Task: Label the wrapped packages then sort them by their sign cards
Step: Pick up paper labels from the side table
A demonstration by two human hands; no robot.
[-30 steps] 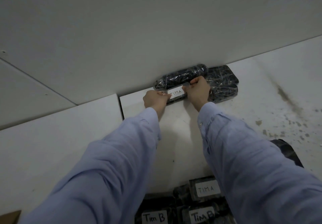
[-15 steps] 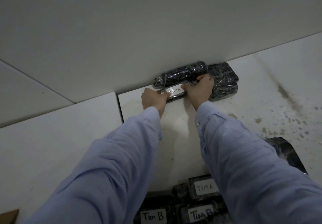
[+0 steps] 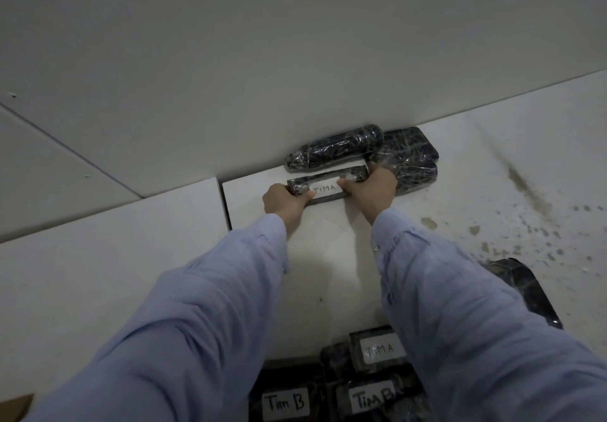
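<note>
Hands (image 3: 287, 203) (image 3: 371, 191) grip black labelled package (image 3: 328, 179).

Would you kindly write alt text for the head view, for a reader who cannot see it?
The left hand and right hand grip a wrapped package labelled TIM A, beside two more wrapped packages at the wall. Nearer lie a TIM A package and Tim B packages.

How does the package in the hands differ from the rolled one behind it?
The held package is flat and slim; the rolled package is thick and rounded. The held package shows a white TIM A label; the rolled package shows none. The left hand and right hand grip the held package; the rolled package lies by the wall. Both are dark and film-wrapped.
</note>
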